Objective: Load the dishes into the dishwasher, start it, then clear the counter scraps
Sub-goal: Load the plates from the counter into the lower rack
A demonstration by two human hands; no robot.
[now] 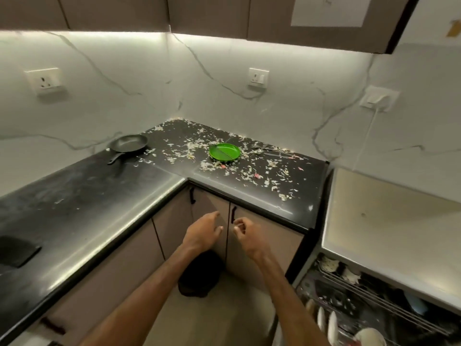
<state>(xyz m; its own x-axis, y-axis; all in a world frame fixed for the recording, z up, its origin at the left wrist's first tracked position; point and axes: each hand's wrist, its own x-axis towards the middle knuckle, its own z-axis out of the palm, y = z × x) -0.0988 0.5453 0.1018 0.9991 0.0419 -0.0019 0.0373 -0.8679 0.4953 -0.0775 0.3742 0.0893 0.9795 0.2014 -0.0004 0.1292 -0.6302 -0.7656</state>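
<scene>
A green divided plate [225, 152] lies on the black corner counter [104, 196] among scattered pale food scraps [270, 174]. A black frying pan [127, 144] rests further left, near the wall. Some utensils [270, 150] lie by the back wall to the right of the plate. At the lower right the dishwasher [369, 305] stands pulled open, with white plates and bowls in its racks. My left hand [203, 232] hovers in front of the cabinet doors with loosely spread fingers, holding nothing. My right hand [245, 233] hangs beside it, fingers curled in, nothing visible in it.
A dark bin or bag [200, 277] sits on the floor in the cabinet corner below my hands. A pale worktop [389, 231] covers the dishwasher. A white cable [366, 136] runs down from a wall socket at the right. A dark sink edge [15, 250] shows at the far left.
</scene>
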